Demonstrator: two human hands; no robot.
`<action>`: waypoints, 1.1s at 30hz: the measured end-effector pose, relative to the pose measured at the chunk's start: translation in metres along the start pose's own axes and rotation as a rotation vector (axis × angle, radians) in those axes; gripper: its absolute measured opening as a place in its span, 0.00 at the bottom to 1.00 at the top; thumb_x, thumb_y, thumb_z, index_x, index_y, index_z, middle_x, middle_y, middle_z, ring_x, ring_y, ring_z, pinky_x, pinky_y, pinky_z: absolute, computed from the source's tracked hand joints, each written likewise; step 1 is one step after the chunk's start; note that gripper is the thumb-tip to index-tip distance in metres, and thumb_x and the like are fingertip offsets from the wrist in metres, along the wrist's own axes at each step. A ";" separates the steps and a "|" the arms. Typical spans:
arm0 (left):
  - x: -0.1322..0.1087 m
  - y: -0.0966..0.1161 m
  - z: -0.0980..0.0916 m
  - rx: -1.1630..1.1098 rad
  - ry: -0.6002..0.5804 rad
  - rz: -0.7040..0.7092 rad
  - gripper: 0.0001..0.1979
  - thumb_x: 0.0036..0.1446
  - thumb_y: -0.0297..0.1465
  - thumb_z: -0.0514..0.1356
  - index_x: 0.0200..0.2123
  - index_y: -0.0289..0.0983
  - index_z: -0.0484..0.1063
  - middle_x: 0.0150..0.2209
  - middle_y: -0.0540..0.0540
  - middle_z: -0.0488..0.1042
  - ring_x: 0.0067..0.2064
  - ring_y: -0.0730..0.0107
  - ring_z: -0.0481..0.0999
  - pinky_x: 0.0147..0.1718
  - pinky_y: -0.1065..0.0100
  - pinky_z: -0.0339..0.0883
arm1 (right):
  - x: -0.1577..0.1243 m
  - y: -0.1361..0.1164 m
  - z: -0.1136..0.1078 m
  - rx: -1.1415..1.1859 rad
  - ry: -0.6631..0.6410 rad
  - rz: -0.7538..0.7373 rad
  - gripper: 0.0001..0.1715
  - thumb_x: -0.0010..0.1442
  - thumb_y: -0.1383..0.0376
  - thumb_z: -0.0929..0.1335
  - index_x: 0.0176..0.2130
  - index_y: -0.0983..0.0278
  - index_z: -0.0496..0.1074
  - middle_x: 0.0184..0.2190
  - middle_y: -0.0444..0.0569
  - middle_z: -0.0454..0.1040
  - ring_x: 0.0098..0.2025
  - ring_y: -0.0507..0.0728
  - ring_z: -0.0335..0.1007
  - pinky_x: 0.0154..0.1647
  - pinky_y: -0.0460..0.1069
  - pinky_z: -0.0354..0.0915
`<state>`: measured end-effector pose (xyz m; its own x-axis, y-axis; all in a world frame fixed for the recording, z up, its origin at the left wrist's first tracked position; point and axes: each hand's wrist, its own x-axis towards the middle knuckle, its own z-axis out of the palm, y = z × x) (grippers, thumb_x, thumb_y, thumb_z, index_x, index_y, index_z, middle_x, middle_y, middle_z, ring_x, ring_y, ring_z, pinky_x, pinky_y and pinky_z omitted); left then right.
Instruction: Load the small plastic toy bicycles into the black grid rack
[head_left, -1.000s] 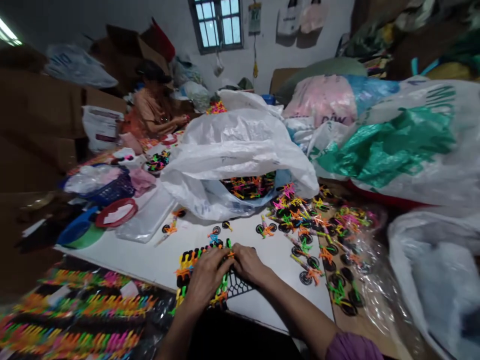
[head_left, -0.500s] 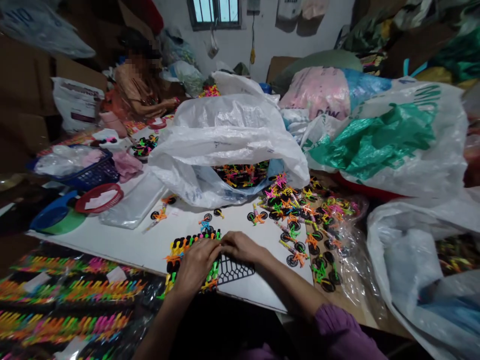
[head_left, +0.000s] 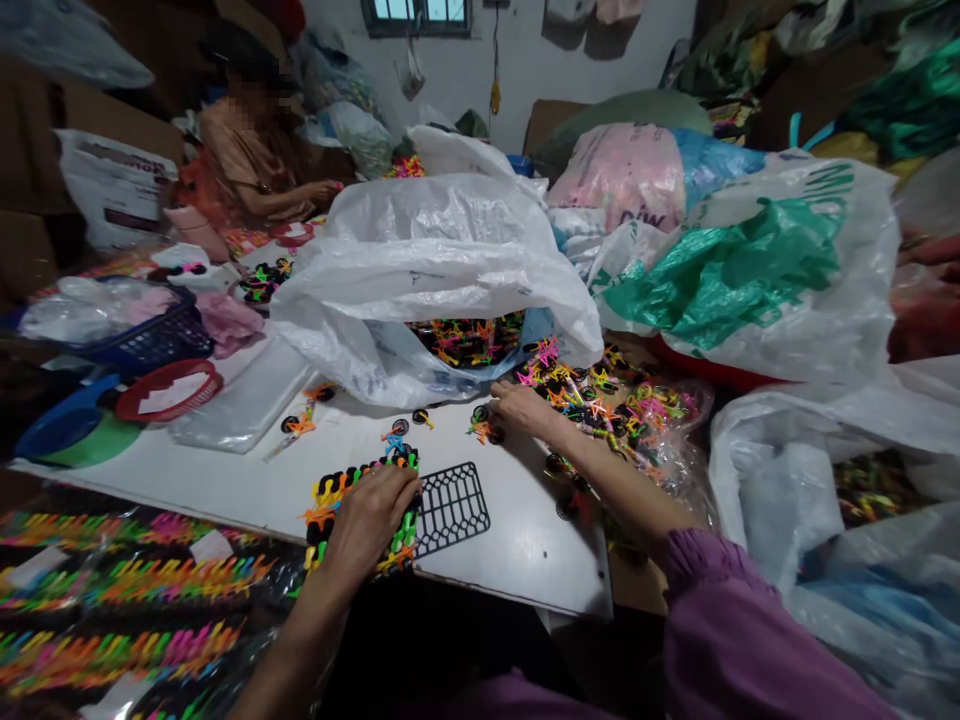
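Note:
A black plastic grid tray (head_left: 452, 505) lies on the white table (head_left: 517, 540), its left half filled with small coloured toy bicycles (head_left: 337, 492). My left hand (head_left: 367, 520) rests palm down on those bicycles, fingers curled over them. My right hand (head_left: 519, 408) is stretched out to the far side of the table, fingers closing on an orange toy bicycle (head_left: 484, 428) at the edge of a loose pile of toy bicycles (head_left: 600, 400). A few single bicycles (head_left: 397, 435) lie just beyond the tray.
A big white plastic bag (head_left: 435, 270) holding more bicycles lies open behind the tray. Green and white bags (head_left: 750, 270) crowd the right. Packed strips of bicycles (head_left: 127, 590) lie at the left front. Another person (head_left: 247, 140) sits at the far left; baskets (head_left: 169, 385) stand nearby.
My right hand has left the tray and reached forward and right to the loose pile. My left hand has stayed on the filled part of the tray. The view has tilted down.

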<state>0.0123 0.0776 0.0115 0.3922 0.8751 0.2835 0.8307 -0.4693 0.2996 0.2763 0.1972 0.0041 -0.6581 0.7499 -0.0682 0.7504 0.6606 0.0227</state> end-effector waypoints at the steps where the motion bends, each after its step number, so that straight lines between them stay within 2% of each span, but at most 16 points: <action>1: 0.002 -0.002 0.000 0.015 0.001 -0.012 0.15 0.61 0.38 0.48 0.33 0.37 0.70 0.31 0.47 0.74 0.35 0.66 0.72 0.37 0.65 0.64 | -0.004 -0.004 0.000 0.026 0.019 0.040 0.11 0.61 0.66 0.61 0.36 0.66 0.72 0.38 0.53 0.67 0.41 0.57 0.61 0.37 0.47 0.56; 6: 0.013 -0.012 -0.003 0.058 0.006 -0.046 0.14 0.60 0.37 0.48 0.32 0.37 0.70 0.31 0.46 0.73 0.34 0.65 0.72 0.37 0.64 0.64 | -0.023 -0.030 0.001 0.269 0.085 0.194 0.09 0.59 0.64 0.64 0.39 0.66 0.70 0.35 0.50 0.70 0.37 0.55 0.64 0.33 0.46 0.55; 10: 0.019 -0.004 -0.012 -0.032 0.067 -0.121 0.13 0.58 0.39 0.51 0.35 0.37 0.71 0.35 0.44 0.73 0.39 0.64 0.71 0.41 0.62 0.63 | -0.032 -0.054 -0.006 0.506 0.171 0.236 0.09 0.57 0.65 0.65 0.40 0.64 0.69 0.33 0.48 0.72 0.34 0.53 0.65 0.32 0.45 0.54; 13: 0.028 0.011 -0.016 -0.361 0.165 -0.351 0.21 0.51 0.42 0.58 0.45 0.36 0.69 0.41 0.43 0.73 0.43 0.63 0.71 0.43 0.61 0.64 | -0.037 -0.074 -0.019 0.624 0.210 0.219 0.08 0.57 0.65 0.66 0.39 0.63 0.70 0.32 0.46 0.72 0.32 0.52 0.66 0.31 0.45 0.54; 15: 0.035 0.023 -0.015 -0.687 0.137 -0.514 0.28 0.45 0.43 0.62 0.47 0.34 0.67 0.41 0.42 0.73 0.41 0.64 0.72 0.41 0.62 0.66 | -0.040 -0.088 -0.028 0.683 0.239 0.187 0.07 0.56 0.65 0.66 0.38 0.63 0.71 0.31 0.45 0.72 0.31 0.51 0.65 0.30 0.44 0.54; 17: 0.040 0.034 -0.013 -0.935 0.067 -0.584 0.28 0.42 0.41 0.64 0.46 0.33 0.68 0.41 0.42 0.73 0.41 0.65 0.73 0.41 0.63 0.67 | -0.043 -0.099 -0.034 0.741 0.264 0.175 0.07 0.55 0.65 0.67 0.37 0.63 0.71 0.30 0.44 0.72 0.29 0.50 0.64 0.29 0.44 0.53; 19: 0.042 0.042 -0.012 -1.006 0.043 -0.583 0.25 0.41 0.38 0.65 0.43 0.33 0.70 0.43 0.42 0.73 0.44 0.64 0.72 0.43 0.64 0.66 | -0.046 -0.108 -0.037 0.812 0.276 0.198 0.07 0.53 0.65 0.68 0.35 0.63 0.71 0.28 0.42 0.71 0.26 0.49 0.63 0.27 0.44 0.53; 21: 0.040 0.048 -0.014 -0.966 0.042 -0.575 0.23 0.41 0.36 0.64 0.43 0.34 0.70 0.42 0.42 0.73 0.44 0.64 0.71 0.43 0.64 0.65 | -0.050 -0.113 -0.037 0.914 0.248 0.217 0.06 0.51 0.65 0.69 0.33 0.63 0.72 0.25 0.41 0.70 0.25 0.49 0.61 0.26 0.43 0.52; 24: 0.029 0.048 -0.027 -0.877 -0.034 -0.504 0.28 0.42 0.36 0.64 0.48 0.35 0.67 0.42 0.44 0.73 0.43 0.66 0.72 0.43 0.63 0.67 | -0.055 -0.118 -0.033 1.082 0.177 0.163 0.06 0.51 0.64 0.69 0.30 0.65 0.70 0.22 0.39 0.67 0.23 0.48 0.59 0.24 0.42 0.51; 26: 0.018 0.042 -0.041 -0.766 0.011 -0.454 0.30 0.43 0.37 0.64 0.51 0.37 0.65 0.44 0.44 0.72 0.43 0.66 0.72 0.44 0.63 0.66 | -0.056 -0.123 -0.027 1.159 0.233 0.188 0.08 0.53 0.62 0.68 0.29 0.66 0.68 0.22 0.39 0.64 0.23 0.48 0.57 0.23 0.42 0.51; 28: 0.003 0.035 -0.054 -0.562 0.156 -0.452 0.25 0.47 0.39 0.63 0.49 0.38 0.66 0.44 0.46 0.72 0.44 0.67 0.72 0.45 0.64 0.66 | -0.055 -0.132 -0.016 1.227 0.369 0.298 0.11 0.53 0.59 0.67 0.31 0.65 0.66 0.23 0.40 0.64 0.24 0.48 0.57 0.24 0.43 0.54; 30: -0.015 0.030 -0.059 -0.328 0.225 -0.422 0.18 0.52 0.39 0.59 0.44 0.38 0.69 0.41 0.47 0.73 0.42 0.67 0.72 0.45 0.64 0.66 | -0.052 -0.146 0.001 1.288 0.441 0.400 0.12 0.53 0.59 0.67 0.32 0.65 0.65 0.26 0.42 0.66 0.27 0.50 0.60 0.28 0.44 0.57; 33: -0.038 0.031 -0.047 -0.105 0.115 -0.242 0.12 0.57 0.35 0.54 0.40 0.37 0.70 0.38 0.46 0.74 0.42 0.65 0.72 0.44 0.63 0.65 | -0.045 -0.170 0.030 1.294 0.348 0.456 0.08 0.53 0.62 0.66 0.31 0.65 0.66 0.27 0.44 0.69 0.28 0.51 0.63 0.31 0.45 0.60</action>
<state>0.0042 0.0240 0.0525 0.1348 0.9470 0.2916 0.8469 -0.2629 0.4623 0.1802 0.0497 -0.0262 -0.1850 0.9813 -0.0531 0.2993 0.0048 -0.9542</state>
